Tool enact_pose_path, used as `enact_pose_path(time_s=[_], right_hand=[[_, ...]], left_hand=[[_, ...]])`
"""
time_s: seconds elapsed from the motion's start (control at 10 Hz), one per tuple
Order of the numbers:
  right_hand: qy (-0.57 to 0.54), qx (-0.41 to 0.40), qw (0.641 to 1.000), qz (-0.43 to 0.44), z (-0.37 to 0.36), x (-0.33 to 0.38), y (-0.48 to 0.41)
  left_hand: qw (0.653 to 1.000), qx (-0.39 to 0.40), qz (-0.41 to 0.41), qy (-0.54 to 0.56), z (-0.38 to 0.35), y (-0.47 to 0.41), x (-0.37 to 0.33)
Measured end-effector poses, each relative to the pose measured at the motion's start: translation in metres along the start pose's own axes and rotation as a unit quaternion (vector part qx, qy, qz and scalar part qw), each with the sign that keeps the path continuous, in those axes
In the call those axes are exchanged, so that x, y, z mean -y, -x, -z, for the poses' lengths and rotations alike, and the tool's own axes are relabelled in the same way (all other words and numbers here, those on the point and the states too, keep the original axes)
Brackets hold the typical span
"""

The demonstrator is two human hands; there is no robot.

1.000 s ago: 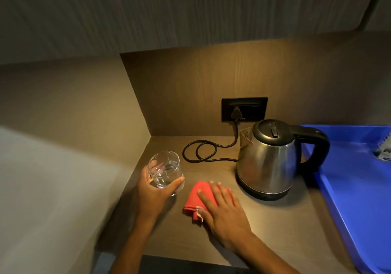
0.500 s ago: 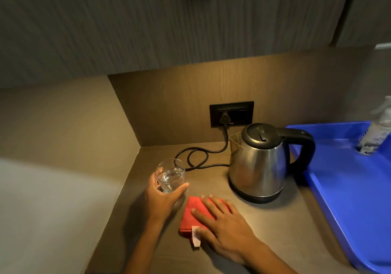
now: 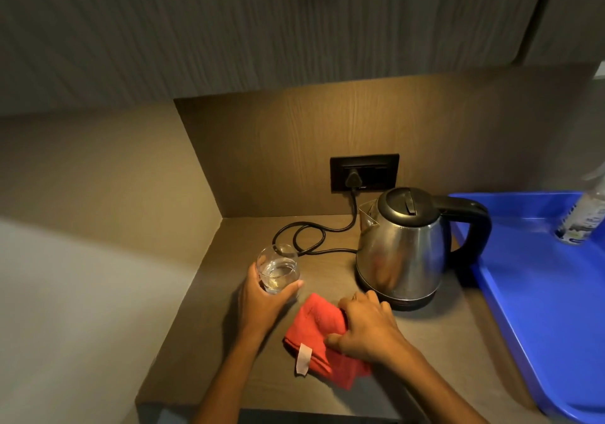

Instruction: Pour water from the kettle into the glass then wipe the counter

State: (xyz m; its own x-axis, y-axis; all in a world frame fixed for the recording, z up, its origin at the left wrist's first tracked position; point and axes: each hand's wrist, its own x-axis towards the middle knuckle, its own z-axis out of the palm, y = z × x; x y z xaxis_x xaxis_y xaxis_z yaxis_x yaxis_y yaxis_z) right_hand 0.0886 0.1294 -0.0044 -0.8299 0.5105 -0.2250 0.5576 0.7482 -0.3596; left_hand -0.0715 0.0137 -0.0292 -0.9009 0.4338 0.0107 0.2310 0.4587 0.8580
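Brown counter [image 3: 425,351], near edge cut off. Right hand [image 3: 366,327] is gripping the red cloth [image 3: 319,332], hiding part of it. Left hand [image 3: 262,302] is clasping the glass [image 3: 278,269] of water. Beyond the right hand, the kettle [image 3: 402,253] is standing. Far right, a blurred bottle [image 3: 582,217].

Glossy steel kettle [image 3: 401,253], clear glass [image 3: 278,268], matt wood-grain counter [image 3: 435,351], seemingly soft red cloth [image 3: 319,332]

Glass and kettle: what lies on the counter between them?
In the head view, only the black power cord lies between the glass and the kettle, looped behind the glass and running to the kettle's base. The rest is bare counter.
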Motion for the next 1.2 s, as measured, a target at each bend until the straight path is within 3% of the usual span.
enact_pose_path(time_s=[0.1,0.2,0.3,0.4,0.5,0.6,0.7,0.8,0.9,1.0,1.1,1.2], right_hand=[[-0.123,-0.01,0.992,-0.003,-0.001,-0.006,0.008],[-0.272,0.013,0.962,0.002,0.009,-0.022,0.022],[-0.408,0.038,0.911,0.045,0.03,-0.043,0.039],[-0.462,0.01,0.884,0.07,0.053,-0.067,0.059],[-0.551,-0.06,0.831,0.055,0.071,-0.097,0.085],[-0.603,-0.187,0.775,-0.012,0.082,-0.122,0.111],[-0.448,-0.357,0.818,-0.046,0.087,-0.163,0.127],[-0.27,-0.39,0.877,-0.079,0.098,-0.214,0.147],[-0.163,-0.357,0.91,-0.132,0.107,-0.267,0.166],[-0.119,-0.285,0.933,-0.184,0.111,-0.307,0.176],[-0.015,-0.156,0.947,-0.28,0.105,-0.327,0.178],[0.111,-0.137,0.92,-0.35,0.102,-0.32,0.177]], left_hand=[[0.999,-0.045,-0.02,-0.004,0.005,0.019,-0.008],[0.985,-0.098,-0.143,-0.007,0.009,0.056,-0.018],[0.988,0.028,-0.152,0.022,0.005,0.088,-0.037],[0.973,0.189,-0.096,0.09,-0.013,0.11,-0.061],[0.946,0.24,-0.073,0.207,-0.039,0.129,-0.089],[0.93,0.259,-0.08,0.248,-0.073,0.14,-0.119],[0.936,0.256,-0.165,0.178,-0.121,0.149,-0.147],[0.922,0.268,-0.275,0.051,-0.17,0.168,-0.172],[0.901,0.3,-0.305,-0.067,-0.216,0.186,-0.194],[0.839,0.346,-0.365,-0.208,-0.257,0.195,-0.208],[0.771,0.399,-0.367,-0.334,-0.274,0.197,-0.214],[0.788,0.346,-0.384,-0.335,-0.27,0.194,-0.216]])
